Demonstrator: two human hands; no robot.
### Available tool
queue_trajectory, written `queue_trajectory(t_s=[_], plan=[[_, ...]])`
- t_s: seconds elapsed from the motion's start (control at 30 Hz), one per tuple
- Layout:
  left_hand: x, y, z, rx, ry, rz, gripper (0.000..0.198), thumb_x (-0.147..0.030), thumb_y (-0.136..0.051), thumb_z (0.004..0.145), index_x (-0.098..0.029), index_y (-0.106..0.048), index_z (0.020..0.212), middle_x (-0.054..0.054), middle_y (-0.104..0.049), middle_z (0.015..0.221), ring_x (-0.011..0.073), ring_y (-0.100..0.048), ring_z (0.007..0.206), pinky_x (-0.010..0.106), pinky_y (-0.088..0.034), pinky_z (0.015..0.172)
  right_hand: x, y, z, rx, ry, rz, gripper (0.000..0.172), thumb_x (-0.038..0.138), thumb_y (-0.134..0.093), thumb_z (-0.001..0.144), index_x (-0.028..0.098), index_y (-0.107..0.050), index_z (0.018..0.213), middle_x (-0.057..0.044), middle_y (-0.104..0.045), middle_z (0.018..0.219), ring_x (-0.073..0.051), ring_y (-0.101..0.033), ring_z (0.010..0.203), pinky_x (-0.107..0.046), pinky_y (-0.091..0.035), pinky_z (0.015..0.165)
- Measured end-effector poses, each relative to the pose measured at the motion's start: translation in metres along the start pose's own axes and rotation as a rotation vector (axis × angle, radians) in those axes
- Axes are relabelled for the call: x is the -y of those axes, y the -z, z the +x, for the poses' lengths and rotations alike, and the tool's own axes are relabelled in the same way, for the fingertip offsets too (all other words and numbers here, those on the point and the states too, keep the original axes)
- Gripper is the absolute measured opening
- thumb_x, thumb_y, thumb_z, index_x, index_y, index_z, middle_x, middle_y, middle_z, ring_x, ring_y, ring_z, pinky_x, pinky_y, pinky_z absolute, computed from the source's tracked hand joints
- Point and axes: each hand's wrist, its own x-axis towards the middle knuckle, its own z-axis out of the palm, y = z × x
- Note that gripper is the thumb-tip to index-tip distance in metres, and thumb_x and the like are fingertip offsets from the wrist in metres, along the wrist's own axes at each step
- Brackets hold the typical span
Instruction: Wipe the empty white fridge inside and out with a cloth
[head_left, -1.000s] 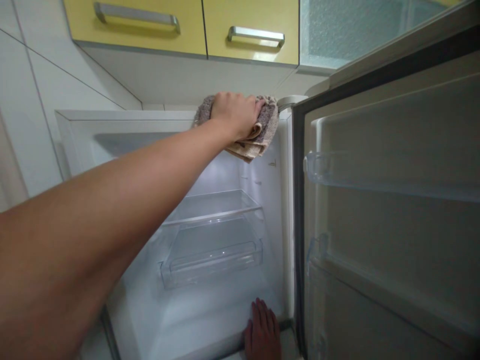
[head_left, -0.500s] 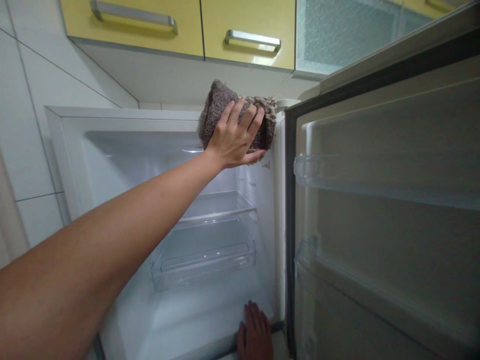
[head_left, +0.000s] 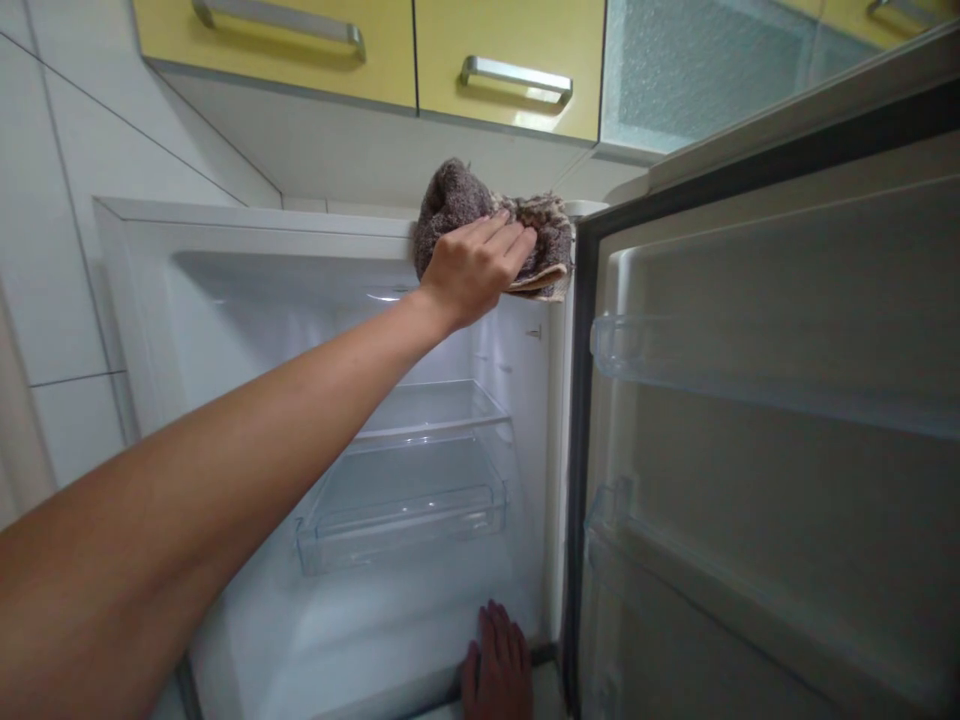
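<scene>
My left hand (head_left: 480,262) is closed on a brown terry towel (head_left: 454,205) with a beige edge, bunched against the top right corner of the fridge frame (head_left: 300,225). The towel covers that corner and part of the rim. Low in the view, my right hand (head_left: 499,665) lies flat with fingers stretched out on the front edge of the fridge floor (head_left: 390,640), near the hinge side. It holds nothing.
The fridge door (head_left: 765,500) stands wide open on the right, with clear door shelves (head_left: 750,390). Inside are a glass shelf (head_left: 435,410) and a clear drawer (head_left: 405,520). Yellow cabinets (head_left: 510,30) hang above; white tiles (head_left: 75,280) line the left wall.
My left hand has gone from spread fingers over the towel to a tighter grip on it. The towel is more crumpled, its beige edge now showing. My right hand stays at the fridge floor.
</scene>
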Motion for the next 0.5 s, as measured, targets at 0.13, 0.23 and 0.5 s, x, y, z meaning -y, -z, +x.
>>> queue_trajectory(t_s=[0.13, 0.23, 0.5], plan=[[-0.001, 0.003, -0.010, 0.005, -0.003, -0.038, 0.053, -0.012, -0.041, 0.101, -0.015, -0.066, 0.147, 0.014, -0.074, 0.144, 0.0273, -0.061, 0.147, 0.050, -0.050, 0.123, 0.003, -0.008, -0.005, 0.000, -0.026, 0.018, 0.044, 0.031, -0.056, 0.101, 0.025, -0.069, 0.143, -0.008, -0.074, 0.141, -0.031, -0.072, 0.124, -0.047, -0.054, 0.104], [-0.003, -0.002, -0.018, 0.027, -0.036, -0.075, 0.051, -0.015, -0.042, 0.103, -0.017, -0.064, 0.149, 0.013, -0.072, 0.148, 0.0270, -0.056, 0.152, 0.053, -0.047, 0.126, 0.018, -0.016, -0.006, -0.063, -0.187, 0.049, 0.044, 0.029, -0.049, 0.101, 0.024, -0.071, 0.138, -0.011, -0.074, 0.140, -0.033, -0.069, 0.128, -0.053, -0.049, 0.111], [-0.035, -0.034, -0.013, 0.115, -0.084, -0.125, 0.049, -0.015, -0.029, 0.110, -0.016, -0.066, 0.142, 0.010, -0.065, 0.157, 0.0210, -0.039, 0.163, 0.048, -0.033, 0.136, 0.035, 0.005, 0.011, -0.041, -0.267, 0.075, 0.044, 0.026, -0.046, 0.100, 0.027, -0.070, 0.138, -0.011, -0.074, 0.138, -0.033, -0.068, 0.126, -0.053, -0.047, 0.112]])
